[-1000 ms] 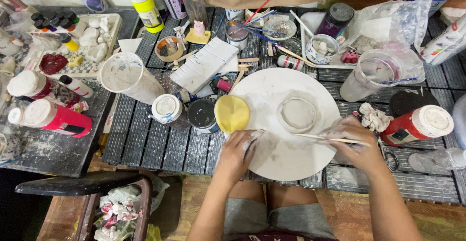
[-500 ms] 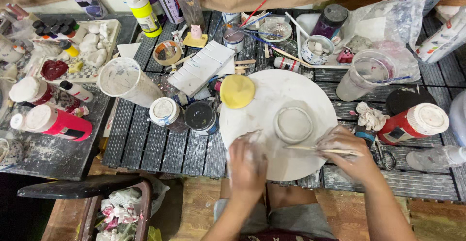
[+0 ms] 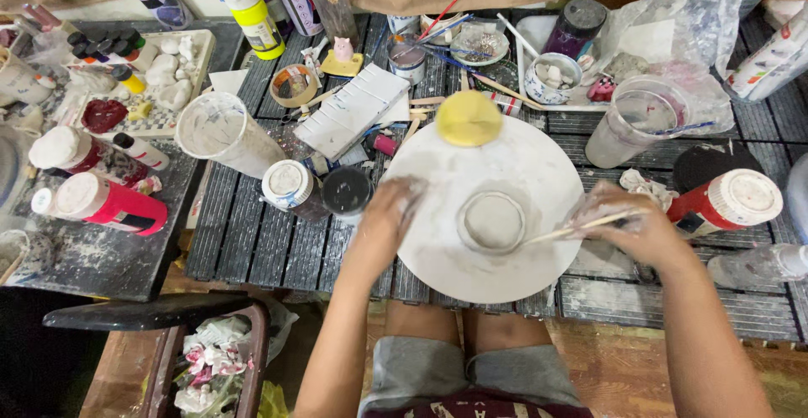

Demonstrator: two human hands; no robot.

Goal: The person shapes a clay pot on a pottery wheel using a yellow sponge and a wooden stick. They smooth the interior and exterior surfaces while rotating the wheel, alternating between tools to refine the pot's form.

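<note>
Head view, one frame. One round white turntable disc lies on the dark slatted table, directly in front of the person's knees. On it: one small shallow round grey clay dish, just right of the disc's centre, and one yellow rounded sponge at the disc's far rim.

Left hand: rests on the left edge of the disc, fingers together and motion-blurred, palm down; it touches the disc and holds nothing that I can see. It sits apart from the clay dish.

Right hand: fingers pinched around one thin wooden stick. The stick runs leftward, and its tip meets the right rim of the clay dish.

Count of nearby items:
- Two red bottles with white caps at the left, lying side by side; one more red bottle with a white cap just right of the right hand.
- One clear plastic cup with white residue left of the disc; one clear cup of cloudy water beyond the right hand.
- Two small lidded jars beside the left hand: one white-lidded, one black-lidded.
- One white ribbed paint palette beyond the jars.
- One yellow-banded white bottle at the far edge.
</note>
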